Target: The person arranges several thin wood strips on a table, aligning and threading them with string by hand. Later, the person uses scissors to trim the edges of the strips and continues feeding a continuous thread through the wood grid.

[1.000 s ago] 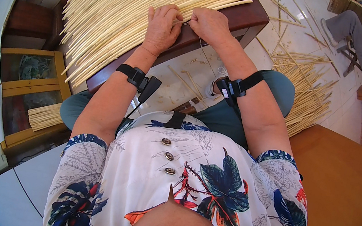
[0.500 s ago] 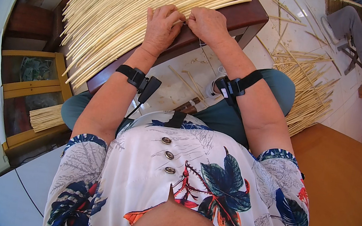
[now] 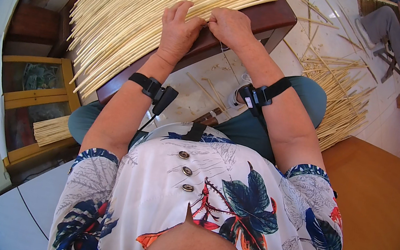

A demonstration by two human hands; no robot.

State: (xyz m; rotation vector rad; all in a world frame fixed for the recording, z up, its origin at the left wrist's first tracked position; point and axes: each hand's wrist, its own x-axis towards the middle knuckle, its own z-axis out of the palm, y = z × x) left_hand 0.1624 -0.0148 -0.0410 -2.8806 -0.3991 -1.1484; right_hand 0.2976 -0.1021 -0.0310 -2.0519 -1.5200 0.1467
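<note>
Left hand (image 3: 176, 32) half-spread by sticks (image 3: 127, 21) (hold unclear), right hand (image 3: 233, 28) clenched on thread (image 3: 223, 49)

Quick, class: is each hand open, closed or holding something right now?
Left hand: thumb and forefinger pinched together; anything between them is too small to tell.
Right hand: closed, thin cord below it; grip hidden.

White leaf-print shirt (image 3: 149, 190), dark buttons (image 3: 187, 171), black forearm straps (image 3: 278, 90), teal trousers (image 3: 303, 100)
</note>
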